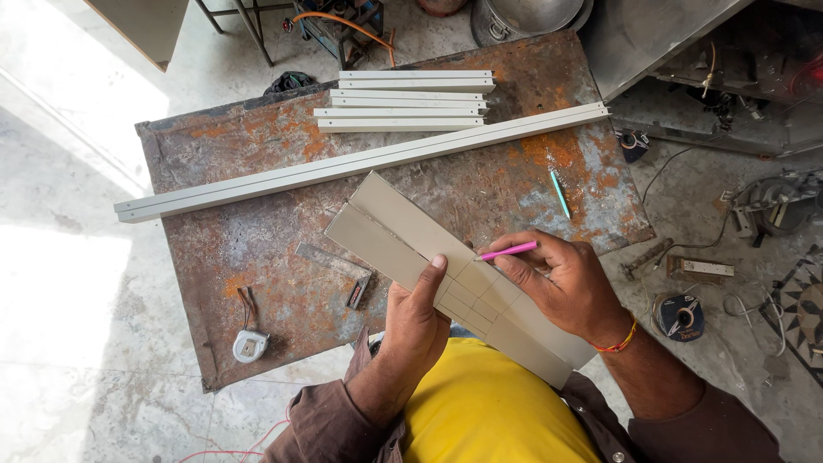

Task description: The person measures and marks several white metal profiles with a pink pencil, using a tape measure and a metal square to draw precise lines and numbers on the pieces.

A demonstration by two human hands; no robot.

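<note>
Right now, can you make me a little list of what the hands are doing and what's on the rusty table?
left hand: grips the flat grey metal piece, thumb on top
right hand: holds a pink pencil, tip on the piece
piece: tilted, its far end over the rusty table
long channel: lies slanted across the table
short channels: stacked at the far edge
tape measure: near left corner
try square: beside the piece
green pencil: right side

Rusty metal table (257, 283) on pale concrete floor (69, 343); hard sunlight at left. Patterned tile (806, 309) at right; metal pot (523, 17) at top.
</note>
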